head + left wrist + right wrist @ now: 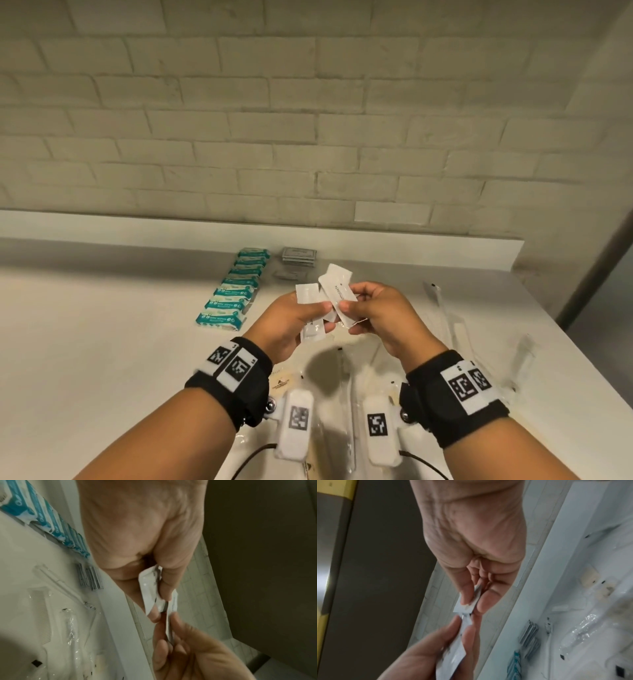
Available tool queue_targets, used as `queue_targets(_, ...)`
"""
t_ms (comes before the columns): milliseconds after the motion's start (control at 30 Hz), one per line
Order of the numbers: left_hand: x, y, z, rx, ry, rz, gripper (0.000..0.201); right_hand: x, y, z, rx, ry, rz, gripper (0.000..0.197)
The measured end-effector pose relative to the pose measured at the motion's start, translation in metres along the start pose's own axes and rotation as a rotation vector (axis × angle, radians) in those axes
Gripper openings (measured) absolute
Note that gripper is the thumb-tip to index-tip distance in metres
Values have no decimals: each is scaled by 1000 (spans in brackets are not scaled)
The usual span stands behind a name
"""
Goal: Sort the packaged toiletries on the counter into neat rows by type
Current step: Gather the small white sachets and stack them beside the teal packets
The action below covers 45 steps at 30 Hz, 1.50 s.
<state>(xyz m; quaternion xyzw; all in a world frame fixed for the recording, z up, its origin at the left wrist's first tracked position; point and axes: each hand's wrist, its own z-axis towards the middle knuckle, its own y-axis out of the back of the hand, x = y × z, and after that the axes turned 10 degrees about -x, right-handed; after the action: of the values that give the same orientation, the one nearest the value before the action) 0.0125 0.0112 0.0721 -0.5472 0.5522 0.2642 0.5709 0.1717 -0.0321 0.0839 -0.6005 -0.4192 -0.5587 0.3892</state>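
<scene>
Both hands, left hand and right hand, pinch white sachets above the counter, teal packets lined behind them.

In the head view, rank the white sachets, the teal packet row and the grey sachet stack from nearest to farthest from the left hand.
1. white sachets, held in the left hand itself.
2. teal packet row, to its left on the counter.
3. grey sachet stack, beyond, toward the wall.

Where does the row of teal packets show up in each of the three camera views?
Head: the row of teal packets lies left of centre on the counter, running away toward the wall.
Left wrist: upper left, a slanted band.
Right wrist: bottom, right of centre, a sliver.
Shared landmark: the grey sachets beside the row's far end.
</scene>
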Motion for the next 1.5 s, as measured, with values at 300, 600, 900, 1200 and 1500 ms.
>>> queue_targets(300,-7,2,12,46,73,14,47,16,1,11,-86,124,90,13)
queue_targets(600,-12,3,16,3,135,-62,59,30,20,13,324,122,-325,26)
queue_targets(900,5,-1,8,225,248,-114,57,41,-18,15,274,592,-980,42)
queue_targets(1200,2,-3,8,-47,192,-20,16,23,-22,7,547,546,-985,122)
queue_targets(1500,-7,1,17,-301,6,-274,16,4,-36,15,280,415,-708,96)
